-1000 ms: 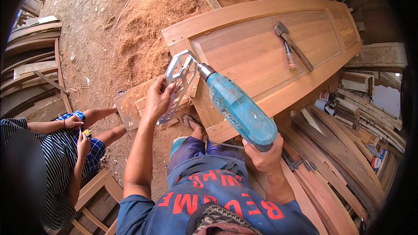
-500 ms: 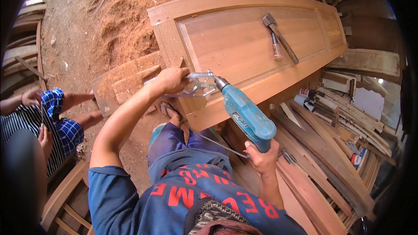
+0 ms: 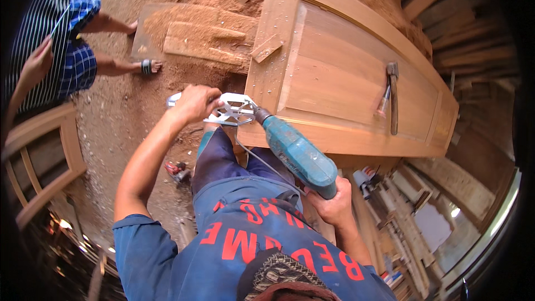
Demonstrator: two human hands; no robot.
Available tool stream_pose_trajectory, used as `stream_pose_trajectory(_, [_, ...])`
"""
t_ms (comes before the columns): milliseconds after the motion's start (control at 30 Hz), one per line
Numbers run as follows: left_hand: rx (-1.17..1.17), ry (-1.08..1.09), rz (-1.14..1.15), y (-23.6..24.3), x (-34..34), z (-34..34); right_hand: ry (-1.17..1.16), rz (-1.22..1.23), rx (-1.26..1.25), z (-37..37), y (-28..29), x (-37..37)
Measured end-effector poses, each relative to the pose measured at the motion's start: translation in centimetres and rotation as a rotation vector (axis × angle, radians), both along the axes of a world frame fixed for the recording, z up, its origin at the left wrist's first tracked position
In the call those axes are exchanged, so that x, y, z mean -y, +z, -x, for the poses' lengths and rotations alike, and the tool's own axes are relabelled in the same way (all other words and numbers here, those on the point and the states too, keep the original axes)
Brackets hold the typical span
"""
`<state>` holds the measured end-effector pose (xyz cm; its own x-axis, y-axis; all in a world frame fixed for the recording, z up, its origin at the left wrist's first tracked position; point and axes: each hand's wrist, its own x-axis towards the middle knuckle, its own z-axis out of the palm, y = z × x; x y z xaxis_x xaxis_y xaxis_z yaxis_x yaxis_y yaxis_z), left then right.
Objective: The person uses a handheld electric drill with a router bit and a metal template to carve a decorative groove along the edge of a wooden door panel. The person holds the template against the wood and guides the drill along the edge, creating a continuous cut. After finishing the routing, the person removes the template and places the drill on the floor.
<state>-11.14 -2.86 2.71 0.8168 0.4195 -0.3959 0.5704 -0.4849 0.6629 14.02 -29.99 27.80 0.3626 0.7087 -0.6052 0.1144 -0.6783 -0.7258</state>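
Observation:
A teal power drill (image 3: 299, 155) is held in my right hand (image 3: 332, 200), closed round its rear handle, and its cord trails toward my lap. The chuck points away and to the left. Its tip meets a silver metal profile (image 3: 231, 110) with hollow chambers, though the exact contact is too small to see. My left hand (image 3: 196, 103) grips this profile, fingers curled over it. Both lie just off the near left corner of a panelled wooden door (image 3: 334, 61). On the door rest a hammer-like tool (image 3: 394, 97) with a wooden handle and a chisel (image 3: 383, 103).
A small wood block (image 3: 267, 48) lies on the door's left end. Sawdust-covered boards (image 3: 203, 44) sit on the ground beyond. At left stands another person in checked shorts (image 3: 83, 44), holding a thin stick. A wooden frame (image 3: 44, 156) leans nearby; scrap timber (image 3: 404, 223) is piled at right.
The view has turned, so the door appears farther right and tilted. My hands, with drill and profile, have shifted left off the door's corner toward my knees. My grips look the same.

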Motion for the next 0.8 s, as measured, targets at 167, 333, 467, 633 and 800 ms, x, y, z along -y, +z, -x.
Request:
stream_pose_trajectory(167, [-0.141, 0.042, -0.009, -0.1, -1.1, -0.5, 0.255, 0.009, 0.075, -1.4, -1.0, -1.3])
stream_pose_trajectory(333, [-0.166, 0.078, -0.076, 0.6, -1.1, 0.4, 0.362, 0.08, 0.102, -2.1, -1.5, -2.2])
stream_pose_trajectory(467, [-0.143, 0.076, -0.091, 0.4, -0.7, 0.7, 0.393, 0.099, 0.125, -1.6, -2.0, -2.7])
stream_pose_trajectory(633, [-0.089, 0.086, -0.104, 0.3, -0.5, 0.9, 0.438, 0.103, 0.176, -1.1, -2.5, -2.9])
stream_pose_trajectory(800, [-0.103, 0.085, -0.101, 0.2, -0.8, 0.9, 0.43, 0.097, 0.183, -0.6, -2.5, -3.3])
